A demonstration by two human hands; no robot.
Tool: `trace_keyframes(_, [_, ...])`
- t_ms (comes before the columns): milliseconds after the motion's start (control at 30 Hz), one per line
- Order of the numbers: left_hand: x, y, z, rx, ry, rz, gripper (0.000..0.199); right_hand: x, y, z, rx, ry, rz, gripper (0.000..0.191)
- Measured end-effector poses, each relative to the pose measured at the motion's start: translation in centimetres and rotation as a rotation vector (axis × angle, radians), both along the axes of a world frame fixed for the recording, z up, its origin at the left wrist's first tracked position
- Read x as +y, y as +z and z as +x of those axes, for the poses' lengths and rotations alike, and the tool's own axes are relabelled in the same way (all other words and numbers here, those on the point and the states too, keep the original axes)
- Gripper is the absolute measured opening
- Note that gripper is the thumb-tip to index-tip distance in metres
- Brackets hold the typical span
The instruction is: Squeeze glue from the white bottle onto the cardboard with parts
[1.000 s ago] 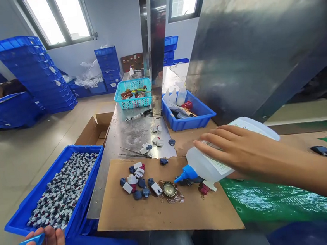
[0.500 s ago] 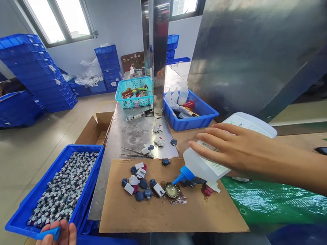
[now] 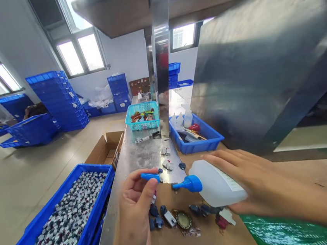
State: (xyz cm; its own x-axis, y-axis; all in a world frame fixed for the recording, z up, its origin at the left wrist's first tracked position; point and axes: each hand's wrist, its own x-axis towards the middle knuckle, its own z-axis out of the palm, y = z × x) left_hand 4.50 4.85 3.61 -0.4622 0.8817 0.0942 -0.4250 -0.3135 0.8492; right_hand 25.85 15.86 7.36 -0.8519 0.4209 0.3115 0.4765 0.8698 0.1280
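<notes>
My right hand [image 3: 245,180] is gripping the glue bottle [image 3: 213,182] sideways. My left hand [image 3: 135,203] is pinching its blue cap [image 3: 150,176] just beside the nozzle [image 3: 187,183].

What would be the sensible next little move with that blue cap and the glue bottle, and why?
Probably bring the blue cap the short way right onto the blue nozzle. The left hand pinches it level with the tip, a small gap apart, while the right hand holds the glue bottle sideways, uncapped.
</notes>
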Motion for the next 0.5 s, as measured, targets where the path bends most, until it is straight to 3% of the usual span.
trace_keyframes(200, [0.9, 0.1, 1.2, -0.040, -0.084, 0.000, 0.022, -0.3, -0.2, 0.5, 0.129, -0.067, -0.232, 0.071])
trace_keyframes(367, [1.6, 0.7, 2.5, -0.050, -0.107, -0.053, 0.032, -0.4, -0.2, 0.7, 0.143, -0.081, -0.265, 0.072])
trace_keyframes(500, [2.3, 1.2, 3.5, -0.032, -0.111, -0.006, 0.027, -0.9, 0.1, 0.6, 0.187, -0.069, -0.249, 0.072])
